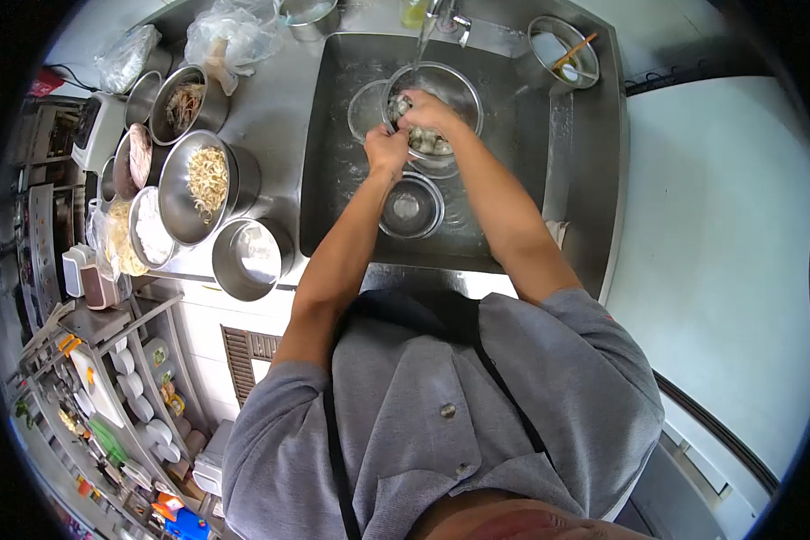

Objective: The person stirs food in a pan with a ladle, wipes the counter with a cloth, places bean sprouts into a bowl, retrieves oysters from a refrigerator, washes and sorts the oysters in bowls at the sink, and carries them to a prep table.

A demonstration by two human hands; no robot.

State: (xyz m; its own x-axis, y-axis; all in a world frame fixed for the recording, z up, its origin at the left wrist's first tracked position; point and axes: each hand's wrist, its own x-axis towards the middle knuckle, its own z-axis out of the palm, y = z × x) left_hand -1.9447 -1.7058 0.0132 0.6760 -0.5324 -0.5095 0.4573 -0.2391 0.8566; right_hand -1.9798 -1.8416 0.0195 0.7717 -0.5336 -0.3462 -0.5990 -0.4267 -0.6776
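Round bowl [466,97] opens upward

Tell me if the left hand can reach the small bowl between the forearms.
Probably yes: the small bowl sits near the left hand, mouth uncovered, though that hand is busy at the larger bowl.

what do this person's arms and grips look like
The left sleeve and right sleeve are short and grey; the right one bears a small red mark. The forearms are uncovered. The left grip and right grip are human hands, with no gloves visible.
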